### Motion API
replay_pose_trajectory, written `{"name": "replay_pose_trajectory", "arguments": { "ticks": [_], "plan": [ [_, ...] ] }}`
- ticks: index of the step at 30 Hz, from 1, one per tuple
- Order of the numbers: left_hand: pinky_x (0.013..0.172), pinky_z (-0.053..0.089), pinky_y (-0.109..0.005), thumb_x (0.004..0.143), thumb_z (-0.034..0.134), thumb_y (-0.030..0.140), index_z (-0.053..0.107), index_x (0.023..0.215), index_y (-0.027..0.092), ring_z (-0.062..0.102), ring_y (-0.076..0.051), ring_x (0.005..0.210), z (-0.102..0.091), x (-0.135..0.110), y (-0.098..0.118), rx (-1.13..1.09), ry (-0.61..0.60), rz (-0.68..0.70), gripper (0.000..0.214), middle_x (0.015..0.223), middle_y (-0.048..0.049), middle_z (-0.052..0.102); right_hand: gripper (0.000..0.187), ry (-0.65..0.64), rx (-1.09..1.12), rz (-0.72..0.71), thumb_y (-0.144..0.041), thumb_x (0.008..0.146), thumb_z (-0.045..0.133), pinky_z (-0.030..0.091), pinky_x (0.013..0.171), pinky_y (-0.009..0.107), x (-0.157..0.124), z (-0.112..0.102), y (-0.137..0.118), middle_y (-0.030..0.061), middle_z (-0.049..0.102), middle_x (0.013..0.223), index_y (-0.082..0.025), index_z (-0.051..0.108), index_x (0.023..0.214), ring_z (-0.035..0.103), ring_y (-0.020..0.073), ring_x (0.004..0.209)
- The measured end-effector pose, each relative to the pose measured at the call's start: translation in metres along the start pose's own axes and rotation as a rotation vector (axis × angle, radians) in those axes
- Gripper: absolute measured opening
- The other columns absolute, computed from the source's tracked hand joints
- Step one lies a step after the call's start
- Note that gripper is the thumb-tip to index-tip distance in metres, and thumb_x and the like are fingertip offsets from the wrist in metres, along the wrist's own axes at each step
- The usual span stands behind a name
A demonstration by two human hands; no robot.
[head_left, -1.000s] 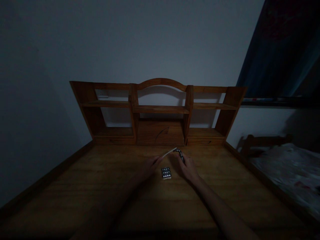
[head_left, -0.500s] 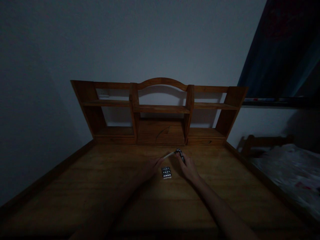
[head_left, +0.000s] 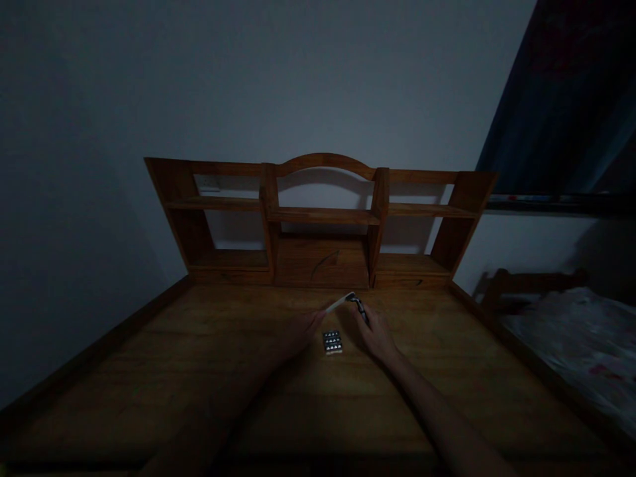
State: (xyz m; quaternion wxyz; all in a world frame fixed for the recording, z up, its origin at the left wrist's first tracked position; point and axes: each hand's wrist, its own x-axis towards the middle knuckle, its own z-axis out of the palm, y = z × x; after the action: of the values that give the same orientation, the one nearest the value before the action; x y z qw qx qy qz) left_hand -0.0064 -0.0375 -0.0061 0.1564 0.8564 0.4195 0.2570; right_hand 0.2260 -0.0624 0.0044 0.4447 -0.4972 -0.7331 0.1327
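My right hand [head_left: 375,332] is closed around the dark handle of a razor [head_left: 362,309], its head pointing up and to the left. In my closed left hand [head_left: 307,327] is a thin white stick [head_left: 338,304], slanting up to the right. The stick's far end meets the razor head or lies right in front of it; the dim light hides which. Just below and between my hands, a small dark pack of razor cartridges [head_left: 332,341] with rows of shiny bits lies on the wooden desk [head_left: 298,411].
A wooden shelf unit [head_left: 322,216] spans the back of the desk against the wall. Raised wooden edges [head_left: 527,344] run along the desk's sides. Plastic-covered bedding [head_left: 586,331] lies at the right, below a dark curtain [head_left: 561,99].
The white stick's far end has risen slightly to the razor head. My right fingers sit lower, so more of the razor's neck shows. The whole view has shifted a little.
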Motion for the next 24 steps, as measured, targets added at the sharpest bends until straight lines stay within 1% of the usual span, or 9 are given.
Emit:
{"name": "replay_pose_trajectory", "arguments": {
  "ticks": [3, 5, 7, 9, 11, 16, 19, 22, 24],
  "plan": [
    [0.091, 0.044, -0.039, 0.097, 0.025, 0.029, 0.054, 0.13, 0.018, 0.06, -0.023, 0.101, 0.001, 0.002, -0.005, 0.162, -0.109, 0.015, 0.045, 0.122, -0.0103, 0.059, 0.04, 0.013, -0.002, 0.012, -0.046, 0.099, 0.039, 0.039, 0.063, 0.027, 0.0, 0.001, 0.001, 0.0043, 0.063, 0.078, -0.016, 0.061, 0.115, 0.061, 0.02, 0.071],
    [0.088, 0.045, -0.037, 0.098, 0.025, 0.034, 0.059, 0.122, 0.018, 0.061, -0.022, 0.096, 0.001, 0.003, -0.006, 0.135, -0.071, -0.044, 0.045, 0.114, -0.0097, 0.063, 0.04, 0.021, 0.008, 0.018, -0.046, 0.099, 0.039, 0.039, 0.063, 0.027, 0.001, 0.0, 0.001, 0.0041, 0.064, 0.08, -0.017, 0.06, 0.116, 0.06, 0.0194, 0.071],
    [0.084, 0.045, -0.032, 0.099, 0.024, 0.041, 0.063, 0.113, 0.019, 0.061, -0.019, 0.091, 0.0, 0.006, -0.008, 0.038, 0.026, -0.089, 0.047, 0.105, -0.0076, 0.065, 0.04, 0.03, 0.008, 0.02, -0.046, 0.099, 0.039, 0.039, 0.064, 0.027, 0.001, 0.0, 0.0, 0.0039, 0.064, 0.082, -0.017, 0.061, 0.114, 0.06, 0.019, 0.071],
    [0.083, 0.043, -0.03, 0.098, 0.029, 0.043, 0.065, 0.104, 0.018, 0.059, -0.018, 0.089, 0.0, 0.008, -0.013, -0.013, 0.127, -0.101, 0.045, 0.1, -0.0072, 0.065, 0.04, 0.038, -0.007, 0.029, -0.047, 0.099, 0.038, 0.039, 0.064, 0.027, 0.002, -0.001, -0.001, 0.0035, 0.064, 0.081, -0.018, 0.062, 0.113, 0.06, 0.0193, 0.071],
    [0.085, 0.041, -0.029, 0.096, 0.036, 0.041, 0.067, 0.098, 0.016, 0.057, -0.017, 0.09, 0.002, 0.01, -0.02, -0.018, 0.181, -0.088, 0.04, 0.098, -0.008, 0.064, 0.04, 0.041, -0.015, 0.041, -0.048, 0.099, 0.039, 0.038, 0.063, 0.027, 0.002, -0.001, 0.0, 0.003, 0.063, 0.077, -0.017, 0.062, 0.11, 0.059, 0.0193, 0.069],
    [0.077, 0.041, -0.027, 0.09, 0.049, 0.041, 0.07, 0.083, 0.014, 0.055, -0.016, 0.081, 0.006, 0.01, -0.033, -0.036, 0.148, -0.129, 0.035, 0.088, -0.0081, 0.062, 0.041, 0.037, -0.011, 0.028, -0.047, 0.099, 0.038, 0.038, 0.062, 0.027, 0.002, 0.0, 0.002, 0.0033, 0.063, 0.077, -0.017, 0.062, 0.113, 0.059, 0.0191, 0.069],
    [0.075, 0.041, -0.027, 0.087, 0.053, 0.043, 0.07, 0.082, 0.015, 0.056, -0.016, 0.079, 0.007, 0.01, -0.033, -0.078, 0.145, -0.153, 0.033, 0.087, -0.0069, 0.063, 0.042, 0.034, -0.026, 0.025, -0.048, 0.099, 0.037, 0.038, 0.062, 0.027, 0.001, -0.001, 0.001, 0.0037, 0.064, 0.078, -0.017, 0.062, 0.113, 0.06, 0.02, 0.071],
    [0.075, 0.041, -0.027, 0.085, 0.056, 0.041, 0.07, 0.082, 0.015, 0.057, -0.016, 0.08, 0.005, 0.009, -0.03, -0.079, 0.141, -0.161, 0.03, 0.087, -0.0067, 0.064, 0.041, 0.047, -0.014, 0.023, -0.048, 0.099, 0.038, 0.041, 0.069, 0.028, 0.002, -0.002, -0.001, 0.005, 0.066, 0.087, -0.017, 0.061, 0.115, 0.062, 0.0213, 0.08],
    [0.076, 0.041, -0.027, 0.085, 0.056, 0.04, 0.07, 0.083, 0.016, 0.057, -0.016, 0.08, 0.003, 0.009, -0.027, -0.088, 0.13, -0.167, 0.028, 0.087, -0.0062, 0.064, 0.042, 0.048, -0.014, 0.032, -0.048, 0.099, 0.039, 0.042, 0.07, 0.029, 0.002, -0.002, -0.001, 0.0054, 0.066, 0.089, -0.017, 0.061, 0.115, 0.062, 0.0217, 0.081]
  ]
}}
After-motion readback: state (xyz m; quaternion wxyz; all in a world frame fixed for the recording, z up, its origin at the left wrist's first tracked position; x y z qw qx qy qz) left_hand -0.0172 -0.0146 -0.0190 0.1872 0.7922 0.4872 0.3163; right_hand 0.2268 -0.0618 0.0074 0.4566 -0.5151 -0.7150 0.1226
